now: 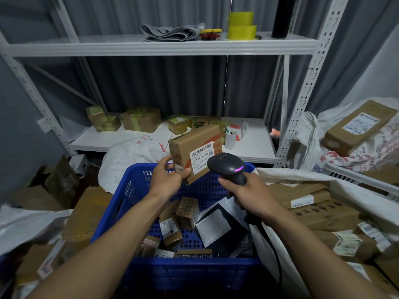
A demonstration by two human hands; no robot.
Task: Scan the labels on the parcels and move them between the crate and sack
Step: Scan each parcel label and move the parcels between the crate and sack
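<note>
Over the blue crate (194, 270), my left hand (168, 175) pinches a carton (194, 143) labelled "J6-S04"; at its 4 o'clock, my right hand (250, 197) grips the scanner (226, 167).

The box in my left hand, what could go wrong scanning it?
The left hand pinches the box at its lower corner, so it might slip into the crate. The scanner in the right hand seems to put its red dot at the label edge, so the read may miss. Its cable hangs by the sack and could snag.
</note>
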